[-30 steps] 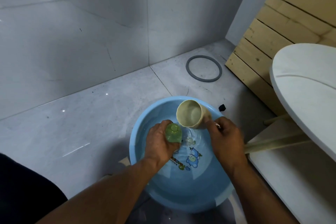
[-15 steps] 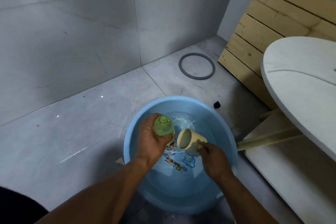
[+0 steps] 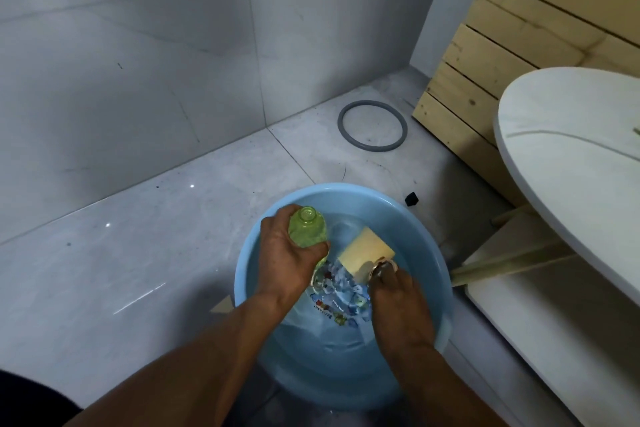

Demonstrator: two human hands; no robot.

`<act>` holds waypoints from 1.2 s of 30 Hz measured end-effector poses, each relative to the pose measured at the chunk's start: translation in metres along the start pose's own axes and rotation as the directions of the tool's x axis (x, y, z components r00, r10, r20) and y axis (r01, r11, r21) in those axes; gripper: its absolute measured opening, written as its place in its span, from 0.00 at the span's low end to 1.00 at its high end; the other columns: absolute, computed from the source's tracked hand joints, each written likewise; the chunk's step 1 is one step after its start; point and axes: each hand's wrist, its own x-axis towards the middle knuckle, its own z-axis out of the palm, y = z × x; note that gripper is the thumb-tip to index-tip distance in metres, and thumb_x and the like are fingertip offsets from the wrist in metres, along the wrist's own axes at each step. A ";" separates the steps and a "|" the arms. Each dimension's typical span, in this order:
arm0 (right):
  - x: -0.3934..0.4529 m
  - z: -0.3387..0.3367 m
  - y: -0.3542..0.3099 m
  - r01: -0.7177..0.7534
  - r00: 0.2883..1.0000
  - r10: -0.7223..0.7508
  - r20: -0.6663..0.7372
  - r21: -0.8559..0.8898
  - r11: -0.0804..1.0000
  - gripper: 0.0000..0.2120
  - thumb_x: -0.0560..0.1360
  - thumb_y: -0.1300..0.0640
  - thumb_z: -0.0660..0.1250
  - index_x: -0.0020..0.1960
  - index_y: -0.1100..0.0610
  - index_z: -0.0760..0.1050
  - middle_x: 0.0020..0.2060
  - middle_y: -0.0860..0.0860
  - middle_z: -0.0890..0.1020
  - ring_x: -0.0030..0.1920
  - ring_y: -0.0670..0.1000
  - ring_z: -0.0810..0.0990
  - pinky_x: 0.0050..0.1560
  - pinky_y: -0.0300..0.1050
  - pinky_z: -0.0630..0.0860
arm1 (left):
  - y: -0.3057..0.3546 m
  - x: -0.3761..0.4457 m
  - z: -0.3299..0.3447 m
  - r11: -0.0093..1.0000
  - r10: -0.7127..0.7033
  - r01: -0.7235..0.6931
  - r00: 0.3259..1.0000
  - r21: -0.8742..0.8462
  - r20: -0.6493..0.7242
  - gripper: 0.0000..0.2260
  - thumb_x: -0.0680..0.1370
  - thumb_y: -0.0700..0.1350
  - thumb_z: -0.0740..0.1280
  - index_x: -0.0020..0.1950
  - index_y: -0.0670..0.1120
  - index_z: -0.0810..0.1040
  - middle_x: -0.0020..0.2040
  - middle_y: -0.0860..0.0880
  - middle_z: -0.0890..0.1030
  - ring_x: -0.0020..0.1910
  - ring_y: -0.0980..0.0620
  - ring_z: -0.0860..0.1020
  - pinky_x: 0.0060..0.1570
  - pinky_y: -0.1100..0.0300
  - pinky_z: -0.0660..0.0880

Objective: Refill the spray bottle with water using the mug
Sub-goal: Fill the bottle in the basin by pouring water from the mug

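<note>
The green spray bottle (image 3: 307,228), uncapped with its open neck upward, is gripped by the left hand (image 3: 289,258) above the far left part of the blue basin (image 3: 437,253); the fingers are curled round its lower body, so that neck and shoulders stand clear above them. The yellow mug (image 3: 364,251) is held at its handle by the right hand (image 3: 398,305), fingers closed on it, and is tipped on its side into the basin's water, just right of the bottle.
</note>
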 end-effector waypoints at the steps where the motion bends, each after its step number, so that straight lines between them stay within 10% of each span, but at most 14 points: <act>1: 0.000 -0.004 -0.001 0.019 0.999 -0.019 -0.049 -0.013 1.000 0.08 0.60 0.69 0.71 0.38 0.61 0.82 0.39 0.59 0.81 0.38 0.61 0.79 0.38 0.54 0.77 | 0.001 -0.001 -0.001 1.000 0.002 -0.002 1.000 0.002 0.001 0.31 0.65 0.41 0.82 0.58 0.62 0.71 0.55 0.53 0.71 0.51 0.68 0.73 0.55 0.73 0.69; 11: 0.006 -0.048 0.026 -0.037 0.959 0.086 -0.270 0.180 0.983 0.08 0.72 0.61 0.62 0.41 0.58 0.80 0.38 0.55 0.81 0.38 0.58 0.78 0.39 0.48 0.71 | 0.019 0.003 -0.009 1.000 0.008 -0.008 0.998 -0.012 0.059 0.29 0.64 0.41 0.82 0.59 0.57 0.75 0.57 0.49 0.74 0.49 0.64 0.76 0.51 0.70 0.73; 19: -0.001 -0.104 0.047 -0.241 0.868 0.496 0.029 0.897 0.370 0.13 0.82 0.54 0.61 0.44 0.58 0.79 0.39 0.52 0.82 0.41 0.53 0.78 0.37 0.40 0.69 | 0.096 0.017 -0.037 0.992 0.128 -0.125 0.978 -0.025 0.162 0.27 0.62 0.38 0.83 0.52 0.58 0.76 0.47 0.52 0.83 0.42 0.63 0.81 0.36 0.71 0.75; 24: -0.011 -0.183 0.063 -0.006 0.865 0.482 -0.136 0.960 0.280 0.15 0.84 0.53 0.57 0.47 0.57 0.78 0.43 0.53 0.83 0.46 0.53 0.81 0.48 0.41 0.75 | 0.170 0.017 -0.058 0.985 0.163 -0.146 0.955 -0.089 0.247 0.27 0.61 0.39 0.84 0.51 0.60 0.77 0.48 0.53 0.84 0.43 0.56 0.83 0.44 0.58 0.80; 28: -0.019 -0.257 0.091 0.024 0.869 0.471 -0.149 0.965 0.260 0.16 0.83 0.48 0.55 0.43 0.52 0.75 0.36 0.46 0.78 0.35 0.45 0.74 0.39 0.38 0.70 | 0.231 0.017 -0.065 0.980 0.185 -0.154 0.937 -0.124 0.297 0.34 0.53 0.48 0.83 0.57 0.57 0.78 0.51 0.51 0.85 0.48 0.51 0.84 0.51 0.52 0.82; 36: -0.053 -0.367 0.168 0.022 0.841 0.530 -0.108 0.986 0.166 0.15 0.83 0.50 0.55 0.41 0.54 0.72 0.32 0.50 0.71 0.28 0.48 0.64 0.30 0.43 0.61 | 0.327 -0.004 -0.044 0.964 0.257 -0.203 0.873 -0.171 0.414 0.26 0.62 0.37 0.83 0.55 0.52 0.80 0.47 0.51 0.85 0.44 0.51 0.84 0.45 0.58 0.80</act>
